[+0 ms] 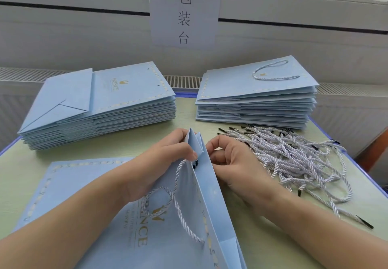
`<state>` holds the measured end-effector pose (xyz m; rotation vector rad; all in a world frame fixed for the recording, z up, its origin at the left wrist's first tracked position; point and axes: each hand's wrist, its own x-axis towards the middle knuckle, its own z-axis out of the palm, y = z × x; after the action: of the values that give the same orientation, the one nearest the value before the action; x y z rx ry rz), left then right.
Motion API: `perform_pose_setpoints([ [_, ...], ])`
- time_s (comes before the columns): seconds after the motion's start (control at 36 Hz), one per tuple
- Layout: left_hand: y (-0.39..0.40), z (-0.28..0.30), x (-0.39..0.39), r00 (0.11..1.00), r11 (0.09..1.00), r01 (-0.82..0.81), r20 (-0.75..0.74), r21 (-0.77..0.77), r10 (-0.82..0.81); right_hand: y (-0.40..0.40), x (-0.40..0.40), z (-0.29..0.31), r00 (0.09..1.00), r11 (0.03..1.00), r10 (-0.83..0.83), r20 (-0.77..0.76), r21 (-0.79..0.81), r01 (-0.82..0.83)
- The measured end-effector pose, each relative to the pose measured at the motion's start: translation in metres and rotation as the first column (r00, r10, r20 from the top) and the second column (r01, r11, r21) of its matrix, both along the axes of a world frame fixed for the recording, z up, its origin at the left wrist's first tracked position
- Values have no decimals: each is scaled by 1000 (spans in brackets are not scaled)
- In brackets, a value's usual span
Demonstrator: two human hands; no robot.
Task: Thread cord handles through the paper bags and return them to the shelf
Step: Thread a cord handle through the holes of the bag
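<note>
A light blue paper bag (88,189) with gold print lies in front of me, its top edge lifted and spread open. My left hand (168,159) grips that raised edge near a hole. A white twisted cord (168,197) loops over the bag's face, its black tip at the hole under my left fingers. My right hand (228,163) sits just right of the edge, its fingers curled and pinching at the bag's far side; what they pinch is hidden.
A stack of flat bags without handles (100,105) sits at the back left. Another stack (258,98) at the back right has a corded bag on top. A pile of loose white cords (294,157) lies to the right. A paper sign (184,10) hangs behind.
</note>
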<state>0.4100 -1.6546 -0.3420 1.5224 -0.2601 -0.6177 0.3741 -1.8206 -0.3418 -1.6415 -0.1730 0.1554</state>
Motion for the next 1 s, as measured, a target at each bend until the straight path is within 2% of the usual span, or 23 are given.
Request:
perform_pose_setpoints([
  [0.11, -9, -2, 17, 997, 992, -59, 64, 111, 52, 1, 0, 1, 999, 999, -36, 9, 24, 35],
  [0.17, -14, 0, 18, 991, 995, -14, 134, 104, 0, -2, -1, 3, 1000, 1000, -13, 24, 12, 12],
  [0.28, -21, 0, 23, 989, 993, -40, 148, 109, 24, -9, -5, 8, 997, 997, 70, 33, 14, -71],
  [0.39, -15, -5, 20, 988, 997, 6, 151, 72, -16, -8, -6, 6, 990, 987, 13, 138, -158, 9],
  [0.5, -7, -19, 22, 999, 998, -51, 4, 43, 51, -5, -7, 2, 962, 914, -2, 274, -390, 113],
  [0.56, -4, -25, 25, 999, 998, -40, 4, 48, 40, -5, -4, 0, 955, 883, 21, 295, -453, 120],
  [0.64, -7, -26, 30, 999, 995, -49, 21, 92, 47, -6, -3, -1, 981, 910, 41, 187, -413, 40],
  [0.69, -9, -25, 29, 998, 993, -46, 44, 111, 41, -5, -3, -3, 988, 892, 56, 146, -451, 16],
  [0.78, -10, -24, 27, 997, 991, -46, 61, 128, 39, 0, 0, -4, 985, 871, 34, 167, -489, 52],
  [0.92, -8, -24, 25, 998, 993, -49, 51, 110, 43, 1, 2, -4, 978, 901, 2, 211, -425, 90],
  [1.0, -7, -23, 25, 998, 996, -54, 22, 67, 53, -1, -1, -6, 940, 887, -29, 339, -425, 180],
])
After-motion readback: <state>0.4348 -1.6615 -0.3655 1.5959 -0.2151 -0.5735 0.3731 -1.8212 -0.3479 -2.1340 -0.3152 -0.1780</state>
